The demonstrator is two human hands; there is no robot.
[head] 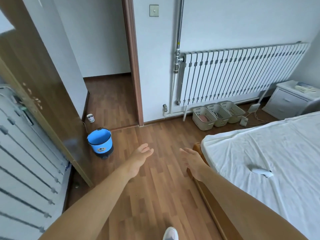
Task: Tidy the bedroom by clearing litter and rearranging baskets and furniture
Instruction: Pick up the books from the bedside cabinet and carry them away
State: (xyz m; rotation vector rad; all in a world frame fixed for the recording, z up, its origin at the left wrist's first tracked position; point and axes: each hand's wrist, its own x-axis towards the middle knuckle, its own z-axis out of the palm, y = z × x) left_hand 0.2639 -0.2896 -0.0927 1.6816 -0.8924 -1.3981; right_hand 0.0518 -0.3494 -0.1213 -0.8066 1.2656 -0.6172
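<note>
Head view: both bare arms stretched forward above wood floor (155, 196); left hand (141, 154) with fingers straight and relaxed, grasping nothing; right hand (191, 159) likewise released, fingers loose, empty, just beside near corner of bed (259, 144); hands apart, touching no object. Three baskets (219, 115) in a row on floor under radiator (242, 73), against far wall, side by side and touching; pink item in left one, striped cloth in middle one; contents of right one not discernible. Blue bucket (100, 141) upright on floor beside open door (43, 84), left of left hand; small cup (90, 117) upright beyond bucket, near doorway. Bed covered with wrinkled white sheet; white object (260, 172), blurred, lying on sheet. White nightstand (290, 101) in far right corner, books (304, 88) on top. One shoe (170, 233) at lower edge.
</note>
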